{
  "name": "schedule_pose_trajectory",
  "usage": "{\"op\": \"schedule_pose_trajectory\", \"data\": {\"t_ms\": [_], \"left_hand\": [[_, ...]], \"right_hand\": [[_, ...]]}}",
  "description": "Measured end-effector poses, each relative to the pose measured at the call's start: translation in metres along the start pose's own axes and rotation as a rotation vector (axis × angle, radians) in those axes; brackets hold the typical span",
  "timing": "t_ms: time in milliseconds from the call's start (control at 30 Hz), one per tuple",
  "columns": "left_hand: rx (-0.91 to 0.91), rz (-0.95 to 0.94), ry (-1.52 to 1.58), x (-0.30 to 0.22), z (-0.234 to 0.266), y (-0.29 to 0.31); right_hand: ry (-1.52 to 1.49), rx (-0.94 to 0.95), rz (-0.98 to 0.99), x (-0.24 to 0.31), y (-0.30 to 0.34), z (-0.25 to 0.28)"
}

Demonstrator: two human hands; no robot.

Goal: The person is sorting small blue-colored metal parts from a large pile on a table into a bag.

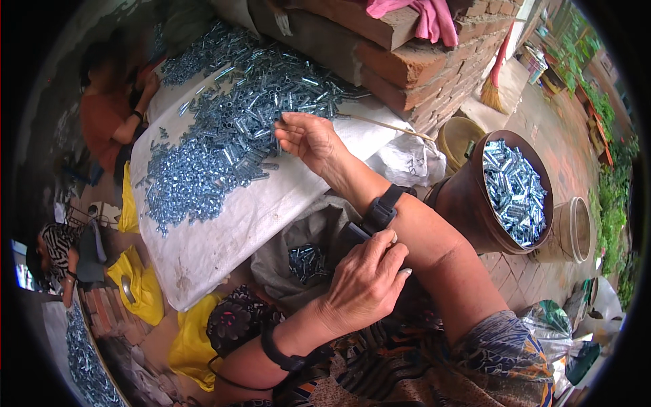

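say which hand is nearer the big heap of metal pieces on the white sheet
Right. The right hand is at the near edge of the heap; the left hand is farther back, beside the right forearm.

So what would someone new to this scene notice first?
Likely the heap of shiny metal pieces sprawling over the white sheet at upper left. Then the brown bucket at right, filled with similar pieces, and, mid-picture, the left hand by the black strapped device on the right forearm.
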State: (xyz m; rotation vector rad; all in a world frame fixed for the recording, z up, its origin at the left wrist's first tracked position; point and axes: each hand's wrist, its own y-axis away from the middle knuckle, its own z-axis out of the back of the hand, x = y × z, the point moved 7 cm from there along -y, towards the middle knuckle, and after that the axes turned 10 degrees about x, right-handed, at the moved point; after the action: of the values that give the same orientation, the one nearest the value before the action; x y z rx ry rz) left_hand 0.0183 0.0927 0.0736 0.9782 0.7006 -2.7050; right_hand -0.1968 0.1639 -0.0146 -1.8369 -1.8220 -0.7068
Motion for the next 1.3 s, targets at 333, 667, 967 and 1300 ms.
{"op": "schedule_pose_trajectory", "data": {"t_ms": [333,667,967,1300], "left_hand": [[0.076,0.093,-0.155,-0.013,-0.021,0.002],[0.052,0.166,0.061,0.002,-0.019,0.001],[0.197,0.207,0.373,-0.007,-0.031,0.006],[0.155,0.340,0.217,0.009,-0.022,0.008]], "right_hand": [[-0.053,-0.073,0.072,0.021,-0.010,0.023],[-0.011,-0.113,0.056,0.014,-0.009,0.021],[-0.074,-0.123,0.084,0.020,-0.012,0.026],[-0.005,-0.104,0.056,0.011,-0.013,0.024]]}}
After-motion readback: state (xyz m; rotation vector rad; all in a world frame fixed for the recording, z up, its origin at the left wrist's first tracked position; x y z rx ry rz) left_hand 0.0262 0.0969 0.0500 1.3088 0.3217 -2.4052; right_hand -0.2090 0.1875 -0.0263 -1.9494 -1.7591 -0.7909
